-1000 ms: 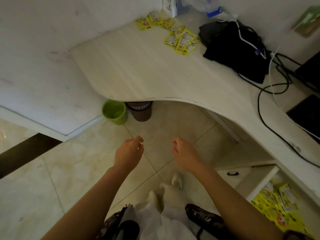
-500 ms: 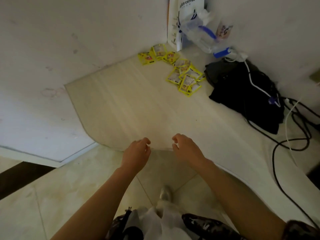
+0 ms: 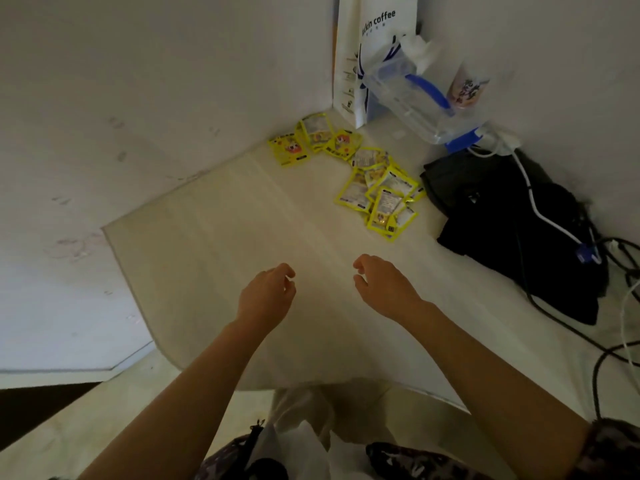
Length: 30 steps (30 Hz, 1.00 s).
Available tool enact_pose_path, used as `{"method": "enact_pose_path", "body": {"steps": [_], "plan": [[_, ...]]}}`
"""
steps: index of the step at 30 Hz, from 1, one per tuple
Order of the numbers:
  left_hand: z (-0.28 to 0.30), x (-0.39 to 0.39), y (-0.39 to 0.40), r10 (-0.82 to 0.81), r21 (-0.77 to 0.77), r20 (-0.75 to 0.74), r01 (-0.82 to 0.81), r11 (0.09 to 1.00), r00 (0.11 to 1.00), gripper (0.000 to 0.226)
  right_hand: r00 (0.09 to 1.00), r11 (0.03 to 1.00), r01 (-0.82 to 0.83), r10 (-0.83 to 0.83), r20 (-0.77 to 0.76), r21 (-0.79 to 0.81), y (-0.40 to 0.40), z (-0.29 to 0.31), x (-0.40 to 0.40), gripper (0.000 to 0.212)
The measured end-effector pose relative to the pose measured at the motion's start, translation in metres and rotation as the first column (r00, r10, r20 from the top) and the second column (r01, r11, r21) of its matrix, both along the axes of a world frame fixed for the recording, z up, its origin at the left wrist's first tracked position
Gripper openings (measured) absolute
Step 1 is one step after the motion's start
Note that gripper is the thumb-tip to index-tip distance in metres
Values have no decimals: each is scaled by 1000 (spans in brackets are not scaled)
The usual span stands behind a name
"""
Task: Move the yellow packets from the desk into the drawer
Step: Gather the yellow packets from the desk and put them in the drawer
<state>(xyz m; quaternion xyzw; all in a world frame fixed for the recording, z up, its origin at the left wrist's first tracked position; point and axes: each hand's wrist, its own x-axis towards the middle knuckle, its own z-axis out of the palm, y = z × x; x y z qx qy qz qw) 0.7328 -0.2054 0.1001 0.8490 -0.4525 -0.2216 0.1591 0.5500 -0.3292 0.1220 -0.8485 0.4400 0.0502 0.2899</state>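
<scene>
Several yellow packets [image 3: 381,192] lie scattered on the pale desk [image 3: 214,244] near its far corner, some overlapping; one group [image 3: 311,140] lies close to the wall. My left hand [image 3: 266,296] hovers over the middle of the desk, fingers loosely curled, holding nothing. My right hand [image 3: 384,289] hovers beside it, also loosely curled and empty. Both hands are well short of the packets. The drawer is out of view.
A white paper coffee bag [image 3: 367,46] and a clear plastic container with blue parts [image 3: 415,98] stand in the corner. A black bag [image 3: 512,220] with white and black cables [image 3: 616,344] lies right of the packets. Walls close the desk on two sides.
The view has swung up from the floor and open drawer to the desk corner. Both empty hands have moved forward over the desk toward the packets.
</scene>
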Motion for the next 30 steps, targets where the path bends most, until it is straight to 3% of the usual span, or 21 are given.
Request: {"method": "enact_pose_path", "body": {"steps": [12, 23, 27, 30], "plan": [[-8, 114, -93, 93, -8, -82, -94, 996, 992, 22, 995, 996, 85, -84, -47, 15, -94, -5, 54, 31], [-11, 162, -199, 239, 7, -79, -239, 971, 968, 23, 994, 998, -59, 56, -97, -25, -209, -13, 113, 22], [-21, 171, -236, 292, 27, -94, -291, 956, 952, 25, 995, 996, -85, 84, -61, -13, -252, -17, 148, 31], [-29, 177, -259, 348, 43, -110, -346, 937, 931, 26, 997, 996, -81, 80, -23, -25, -280, -25, 178, 25]]}}
